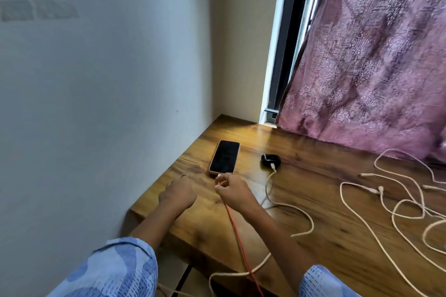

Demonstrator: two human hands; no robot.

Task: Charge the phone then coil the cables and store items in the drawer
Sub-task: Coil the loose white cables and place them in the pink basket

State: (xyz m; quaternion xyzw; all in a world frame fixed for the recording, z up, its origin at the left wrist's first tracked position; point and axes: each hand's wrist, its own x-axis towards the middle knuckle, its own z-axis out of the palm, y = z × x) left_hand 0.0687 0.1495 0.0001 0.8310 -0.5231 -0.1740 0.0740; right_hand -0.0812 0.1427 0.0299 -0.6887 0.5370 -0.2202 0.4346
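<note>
Standing in the corner of the room, a wooden table (313, 200) meets a pale wall (96, 79), and a purple patterned curtain (374, 55) hangs down to its far edge beside a window frame (280, 55). On the right part of the table lie several white cables (391, 212) in loose tangled loops. One more white cable (284, 205) runs from a small black charger (270, 160) and goes over the near edge. The phone (225, 157) lies flat with its dark screen up, near the wall, just left of the charger. The right hand (231, 190) is just in front of the near end of the phone; its grip is pinching the end of an orange cable (237, 236), which goes back toward the person and down over the table edge. If the plug is already in the phone, I cannot tell. The left hand (177, 194) rests on the table near the wall, its fingers curled in and holding nothing. Both arms have blue patterned sleeves (115, 270).
</note>
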